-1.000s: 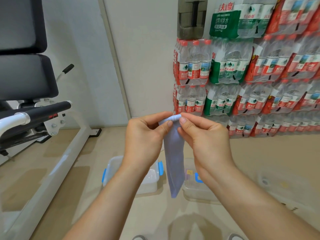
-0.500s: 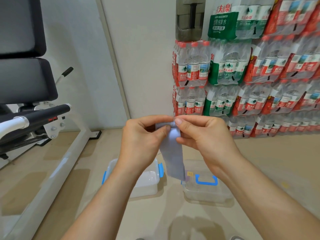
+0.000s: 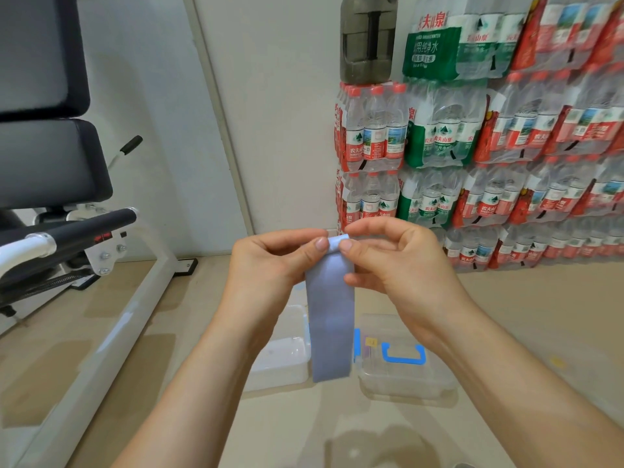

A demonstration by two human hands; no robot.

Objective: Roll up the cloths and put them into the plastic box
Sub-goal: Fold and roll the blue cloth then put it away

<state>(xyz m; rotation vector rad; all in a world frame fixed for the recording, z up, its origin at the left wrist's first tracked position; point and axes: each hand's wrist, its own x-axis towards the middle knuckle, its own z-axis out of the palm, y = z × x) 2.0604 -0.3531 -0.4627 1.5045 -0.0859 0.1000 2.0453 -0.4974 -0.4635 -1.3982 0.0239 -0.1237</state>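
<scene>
Centre frame, both hands are up at the top edge of the pale blue cloth (image 3: pixel 331 325): left hand (image 3: pixel 270 265) and right hand (image 3: pixel 398 261) each have their grip pinched on a small first curl, the rest of the strip hanging free. Below it on the floor sit the open plastic box (image 3: pixel 287 363) (lower centre, just left of the cloth) and what looks like its lid (image 3: pixel 405 376) to the right. The risk, I'd say: uneven thumb pressure skews the roll into a cone, or a slack roll springs open on the way to the box
</scene>
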